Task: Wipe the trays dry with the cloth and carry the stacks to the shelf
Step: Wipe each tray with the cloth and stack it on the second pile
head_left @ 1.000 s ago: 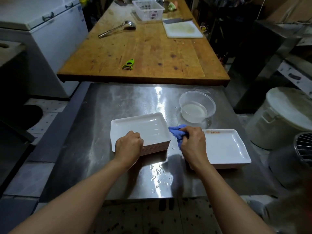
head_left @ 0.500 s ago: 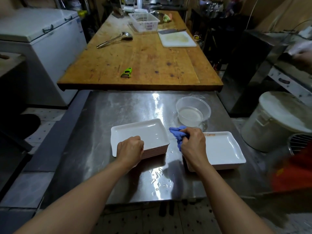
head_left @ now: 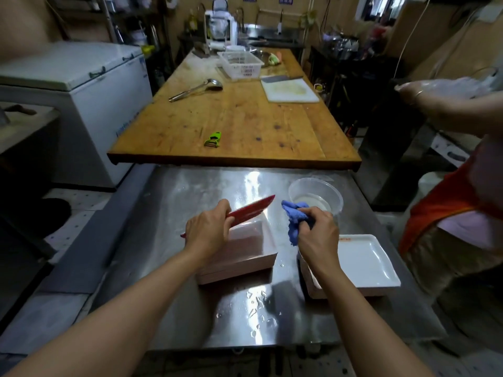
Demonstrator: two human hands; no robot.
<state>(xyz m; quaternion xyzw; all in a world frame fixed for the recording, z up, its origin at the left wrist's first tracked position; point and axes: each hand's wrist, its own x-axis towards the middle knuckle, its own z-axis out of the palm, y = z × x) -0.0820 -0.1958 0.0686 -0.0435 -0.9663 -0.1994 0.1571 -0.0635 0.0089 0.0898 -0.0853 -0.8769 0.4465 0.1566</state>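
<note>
- Wet stainless-steel table (head_left: 174, 308) fills the near ground, water drops pooled near its front edge.
- Left hand (head_left: 208, 231) grips a tilted tray with a red underside (head_left: 251, 210), fingers curled round its edge, lifted above the left stack of white rectangular trays (head_left: 242, 257).
- Right hand (head_left: 317, 236) clutches a crumpled blue cloth (head_left: 295, 217) in a closed fist, above the table between the stacks.
- Right stack of white trays (head_left: 367, 261) sits just beside that wrist.
- Clear plastic tub of water (head_left: 315, 197) stands behind the cloth.
- Long wooden worktable (head_left: 234, 123) lies beyond, bearing a green peeler (head_left: 213, 139), steel ladle (head_left: 196, 89), white cutting board (head_left: 290, 89) and white basket (head_left: 239, 63).
</note>
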